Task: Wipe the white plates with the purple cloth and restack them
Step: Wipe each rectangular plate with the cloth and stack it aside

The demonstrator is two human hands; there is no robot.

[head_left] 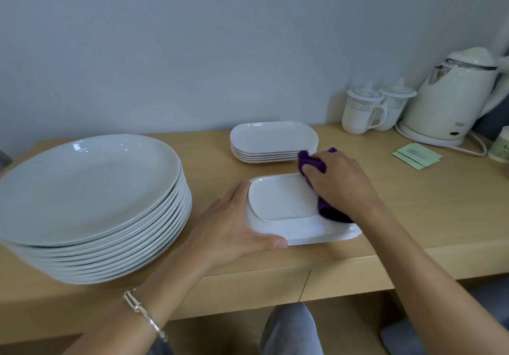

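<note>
A low stack of white rectangular plates (289,211) lies near the table's front edge, the top one bottom side up. My left hand (234,225) grips the stack's left end, thumb along the front rim. My right hand (338,184) holds the purple cloth (311,163) bunched and presses it on the right part of the top plate. Behind them sits a second stack of several white rectangular plates (272,140), face up. A tall stack of large round white plates (91,197) stands at the left.
At the back right stand two lidded white mugs (360,112), a white electric kettle (451,101) on its base with a cord, and green packets (417,158). The wooden table (427,217) meets a wall behind. A cup (500,145) shows at the right edge.
</note>
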